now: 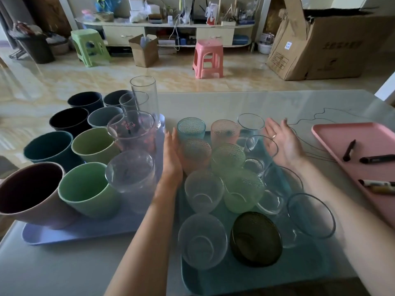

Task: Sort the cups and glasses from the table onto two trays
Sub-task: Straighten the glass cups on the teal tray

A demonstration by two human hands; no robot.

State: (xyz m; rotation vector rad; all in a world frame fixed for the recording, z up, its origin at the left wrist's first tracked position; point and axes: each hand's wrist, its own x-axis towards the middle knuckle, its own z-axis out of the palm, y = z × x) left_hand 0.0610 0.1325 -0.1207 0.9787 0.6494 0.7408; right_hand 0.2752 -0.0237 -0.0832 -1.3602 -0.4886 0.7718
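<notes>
Glasses on teal tray point(213, 280) | between left grip point(172, 159) and right grip point(282, 144) | both empty, fingers straight

Your left hand point(172, 161) stood edge-on, fingers straight; your right hand point(282, 144) lay palm-up, fingers spread, holding nothing.

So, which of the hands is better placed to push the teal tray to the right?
Probably the left hand: it lies flat, fingers straight, along the left side of the teal tray. The right hand hovers palm-up over it.
</notes>
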